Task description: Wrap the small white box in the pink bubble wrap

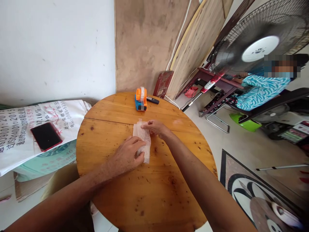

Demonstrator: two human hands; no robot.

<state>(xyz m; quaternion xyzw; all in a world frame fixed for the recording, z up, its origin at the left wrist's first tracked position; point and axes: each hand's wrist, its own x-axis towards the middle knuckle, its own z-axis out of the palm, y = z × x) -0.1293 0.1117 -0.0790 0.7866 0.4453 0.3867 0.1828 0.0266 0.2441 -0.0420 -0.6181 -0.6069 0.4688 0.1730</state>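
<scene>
A small white wrapped packet point(143, 139) lies on the round wooden table point(145, 193). My left hand point(127, 154) rests on the packet's near end, its fingers curled down and pressing it. My right hand point(155, 127) pinches the packet's far edge with thumb and fingertips. Farther back on the table stands an orange and blue tape dispenser point(141, 99), with a dark flat remote-like object point(153, 100) beside it.
A black phone in a red case point(45, 136) lies on a printed white sack point(29, 129) to the left. A large standing fan point(260, 35) and a seated person in a turquoise top point(262, 90) are at the right. Wooden boards point(149, 42) lean on the wall.
</scene>
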